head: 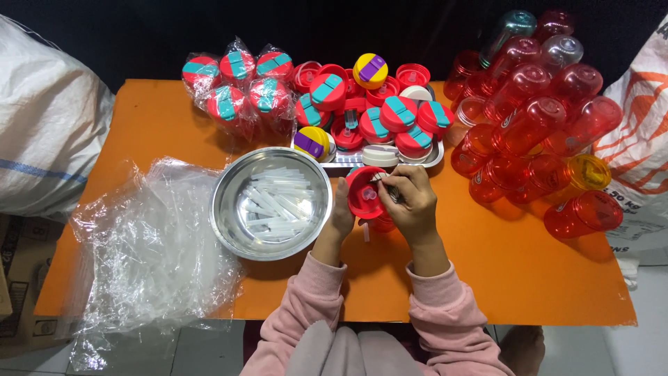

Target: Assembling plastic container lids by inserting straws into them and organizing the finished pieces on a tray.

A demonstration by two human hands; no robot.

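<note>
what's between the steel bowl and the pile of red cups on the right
In the head view, both hands lie between the steel bowl and the red cups: left hand and right hand grip a red lid over the orange table.

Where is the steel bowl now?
In the head view, the steel bowl sits on the orange table, left of centre, between the clear plastic bags and the left hand.
</note>
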